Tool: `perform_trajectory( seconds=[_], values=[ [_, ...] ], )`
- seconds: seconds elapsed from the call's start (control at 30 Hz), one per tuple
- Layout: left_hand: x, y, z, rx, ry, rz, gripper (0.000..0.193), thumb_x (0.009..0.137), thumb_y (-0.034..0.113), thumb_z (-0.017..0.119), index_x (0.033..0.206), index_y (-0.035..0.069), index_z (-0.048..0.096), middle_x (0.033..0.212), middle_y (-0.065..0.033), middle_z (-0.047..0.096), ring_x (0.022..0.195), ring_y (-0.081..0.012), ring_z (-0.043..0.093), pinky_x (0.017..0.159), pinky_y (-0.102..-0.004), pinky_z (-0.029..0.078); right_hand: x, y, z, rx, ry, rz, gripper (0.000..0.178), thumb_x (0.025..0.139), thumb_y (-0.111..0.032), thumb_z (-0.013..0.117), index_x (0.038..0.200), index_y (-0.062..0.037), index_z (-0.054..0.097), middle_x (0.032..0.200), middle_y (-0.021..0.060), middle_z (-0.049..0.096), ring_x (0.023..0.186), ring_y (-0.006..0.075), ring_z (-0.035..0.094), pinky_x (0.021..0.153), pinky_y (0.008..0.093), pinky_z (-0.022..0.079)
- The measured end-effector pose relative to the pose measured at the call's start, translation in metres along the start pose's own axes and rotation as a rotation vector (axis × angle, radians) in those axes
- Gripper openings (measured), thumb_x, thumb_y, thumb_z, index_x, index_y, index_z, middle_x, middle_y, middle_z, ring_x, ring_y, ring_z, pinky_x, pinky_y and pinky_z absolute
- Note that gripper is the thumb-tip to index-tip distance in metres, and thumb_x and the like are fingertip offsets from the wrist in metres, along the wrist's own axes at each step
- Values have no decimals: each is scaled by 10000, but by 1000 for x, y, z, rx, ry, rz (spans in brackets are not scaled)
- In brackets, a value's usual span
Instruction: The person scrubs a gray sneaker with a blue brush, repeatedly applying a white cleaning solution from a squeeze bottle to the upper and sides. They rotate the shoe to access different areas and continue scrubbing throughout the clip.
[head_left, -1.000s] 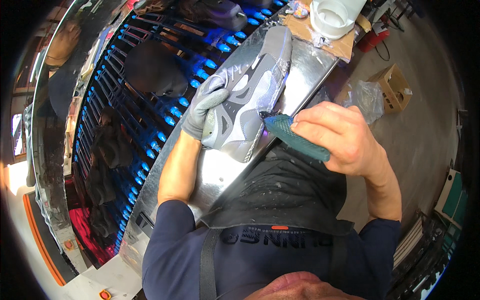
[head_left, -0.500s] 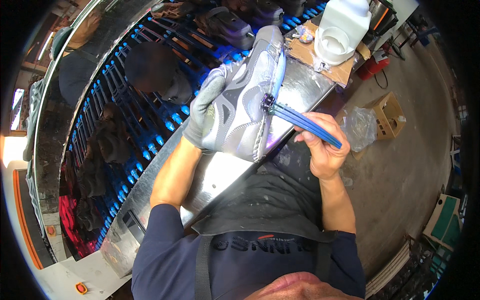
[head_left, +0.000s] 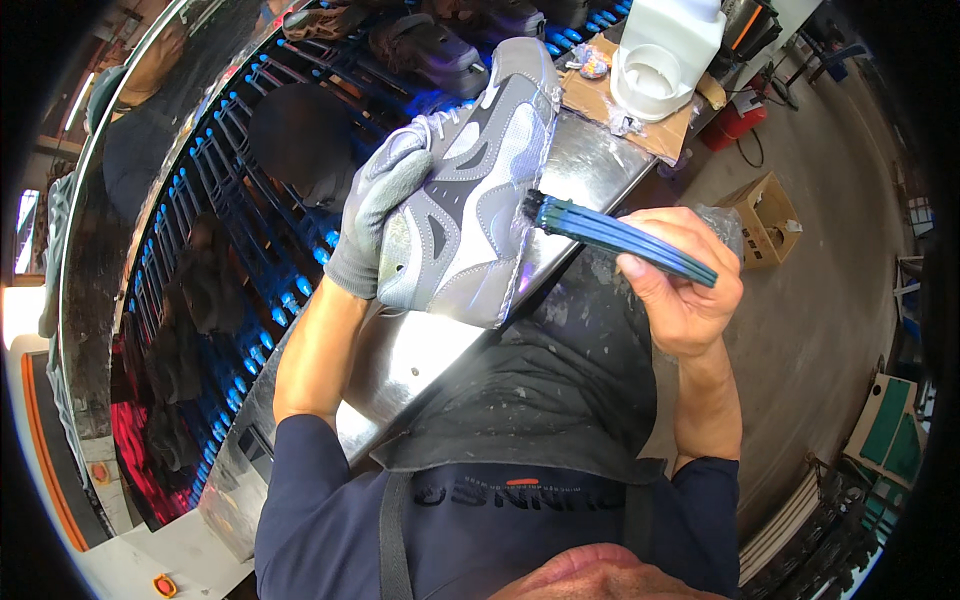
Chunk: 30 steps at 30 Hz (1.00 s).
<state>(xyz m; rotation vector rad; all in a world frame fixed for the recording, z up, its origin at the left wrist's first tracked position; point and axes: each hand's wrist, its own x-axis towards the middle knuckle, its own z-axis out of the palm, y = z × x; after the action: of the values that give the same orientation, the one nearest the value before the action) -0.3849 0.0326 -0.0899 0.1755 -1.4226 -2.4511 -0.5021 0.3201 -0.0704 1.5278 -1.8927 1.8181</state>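
Note:
My left hand (head_left: 383,205), in a grey glove, is closed on a grey and white shoe upper (head_left: 478,190). Its toe points to the far side, and its side panels face up. Bare and pinched, my right hand (head_left: 692,290) grips a blue-handled brush (head_left: 612,234) that looks like several slim handles side by side. The brush's short black bristles are at the shoe's lower right edge, near the middle of its length; whether they touch it I cannot tell. My left palm is hidden by the shoe.
A rack of rods with glowing blue tips (head_left: 265,340) fills the left, holding dark shoes (head_left: 440,55). A white plastic container (head_left: 668,50) stands on cardboard (head_left: 590,95) on the metal bench (head_left: 600,160). On the floor sits an open cardboard box (head_left: 765,225). Another person (head_left: 150,165) is at upper left.
The shoe has shifted left and turned so more of its side faces up. My right hand has moved slightly right with the brush, whose handles have turned.

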Motion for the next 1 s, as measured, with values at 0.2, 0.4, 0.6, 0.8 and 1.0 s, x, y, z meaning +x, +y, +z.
perform_trajectory(
  seconds=[0.2,0.4,0.6,0.8,1.0],
  values=[
    [-3,7,-1,97,23,-15,485,1013,135,617,1471,-4,541,1432,-145,630,1311,-248,618,1173,-389,447,8,2,2,-53,-52,-132,245,826,10,834,1055,34,750,960,163,751,794,247,746,699,311,580],
    [-2,13,10,141,7,20,379,1011,98,620,1370,-24,622,1336,-115,681,1228,-196,651,1093,-341,501,17,-3,-4,-159,-161,-260,321,740,5,851,1043,24,747,926,156,738,779,288,750,671,335,593],
    [-1,15,8,258,18,51,400,1015,124,649,1384,-25,611,1373,-113,659,1271,-195,622,1139,-353,464,32,-15,-16,-242,-320,-311,311,740,14,827,1035,38,734,970,181,743,820,303,759,703,342,597],
    [-2,23,12,348,18,-11,470,1023,138,628,1462,-22,580,1457,-129,629,1348,-213,592,1200,-362,418,49,-18,-25,-208,-449,-363,309,747,-20,819,1040,36,738,988,174,738,826,305,758,677,340,591],
    [10,7,8,163,80,101,346,1026,172,672,1324,-3,656,1244,-110,726,1087,-180,727,984,-306,583,41,-16,-35,-39,-392,-188,262,815,-48,829,1035,54,731,963,188,740,834,300,754,722,356,596]
  ],
)
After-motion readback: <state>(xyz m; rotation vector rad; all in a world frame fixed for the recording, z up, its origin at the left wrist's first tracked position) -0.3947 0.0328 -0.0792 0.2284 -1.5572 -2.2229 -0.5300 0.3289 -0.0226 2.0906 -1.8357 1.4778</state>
